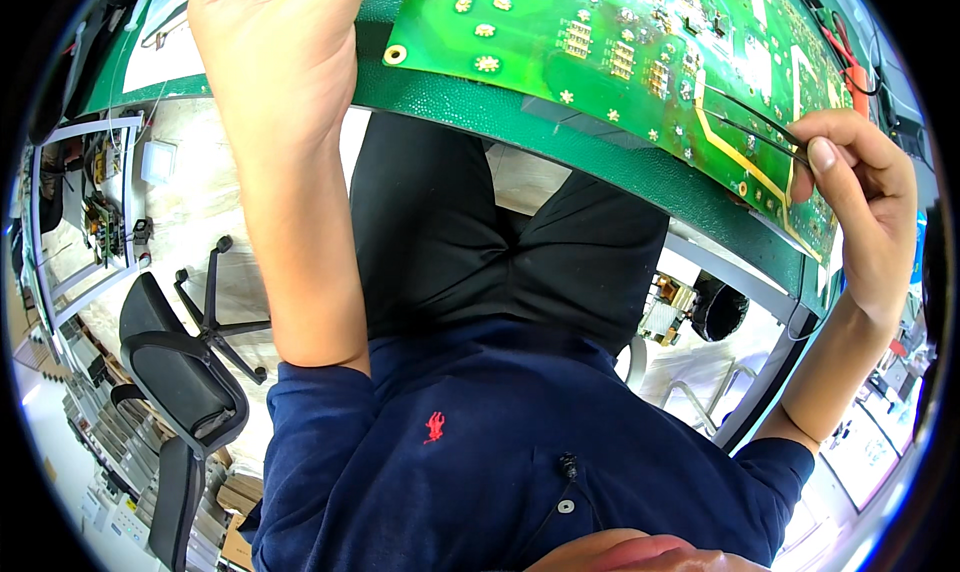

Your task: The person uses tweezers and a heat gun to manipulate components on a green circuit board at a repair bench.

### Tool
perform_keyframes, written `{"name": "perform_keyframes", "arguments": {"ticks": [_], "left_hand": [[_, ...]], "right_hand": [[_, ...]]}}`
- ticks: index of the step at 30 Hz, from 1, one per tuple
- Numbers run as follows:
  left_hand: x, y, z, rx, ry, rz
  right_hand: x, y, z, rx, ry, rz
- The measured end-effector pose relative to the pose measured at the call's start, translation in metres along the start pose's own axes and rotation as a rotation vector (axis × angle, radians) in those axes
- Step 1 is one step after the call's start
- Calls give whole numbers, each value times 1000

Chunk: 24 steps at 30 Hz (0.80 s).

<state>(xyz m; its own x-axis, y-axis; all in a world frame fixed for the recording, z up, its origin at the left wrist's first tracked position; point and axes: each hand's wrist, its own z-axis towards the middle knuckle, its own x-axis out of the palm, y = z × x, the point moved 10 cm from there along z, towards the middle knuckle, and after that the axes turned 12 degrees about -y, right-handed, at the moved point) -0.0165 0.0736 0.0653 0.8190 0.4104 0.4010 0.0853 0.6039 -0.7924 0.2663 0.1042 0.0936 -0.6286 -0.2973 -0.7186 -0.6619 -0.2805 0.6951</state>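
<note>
A large green circuit board (545, 37) lies at the near edge of the table, dotted with solder joints and small parts. My right hand (858, 177) pinches a pair of dark tweezers (768, 122) between thumb and fingers at the board's right side. The tips, slightly apart, point left over the board near a pale yellow track (738, 155); whether they touch it I cannot tell. Left of the board, over the table edge, is my left hand (285, 47). Its fingers run out of the top of the picture, so what they hold, if anything, is hidden.
A green mat (430, 94) covers the table, with white paper (165, 62) at its left. Red-handled tools and cables (856, 87) lie beyond the board's right end. A black office chair (185, 362) stands behind on the left; a black bin (718, 307) is under the table.
</note>
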Motion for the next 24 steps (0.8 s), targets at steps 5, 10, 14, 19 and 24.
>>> {"name": "perform_keyframes", "arguments": {"ticks": [5, 10, 14, 19, 24], "left_hand": [[1, 0, 0, 4, 20, -12], [1, -1, -1, 11, 17, -9], [1, -1, -1, 6, 20, -19], [1, 0, 0, 1, 24, -50], [0, 0, 0, 6, 32, -47]], "right_hand": [[2, 6, -3, -69, -38, 16], [3, 8, -6, -75, -50, 48], [3, 5, -7, -45, -73, 51], [2, 7, -12, -64, -126, -24], [8, 10, -17, -30, -156, -33]]}}
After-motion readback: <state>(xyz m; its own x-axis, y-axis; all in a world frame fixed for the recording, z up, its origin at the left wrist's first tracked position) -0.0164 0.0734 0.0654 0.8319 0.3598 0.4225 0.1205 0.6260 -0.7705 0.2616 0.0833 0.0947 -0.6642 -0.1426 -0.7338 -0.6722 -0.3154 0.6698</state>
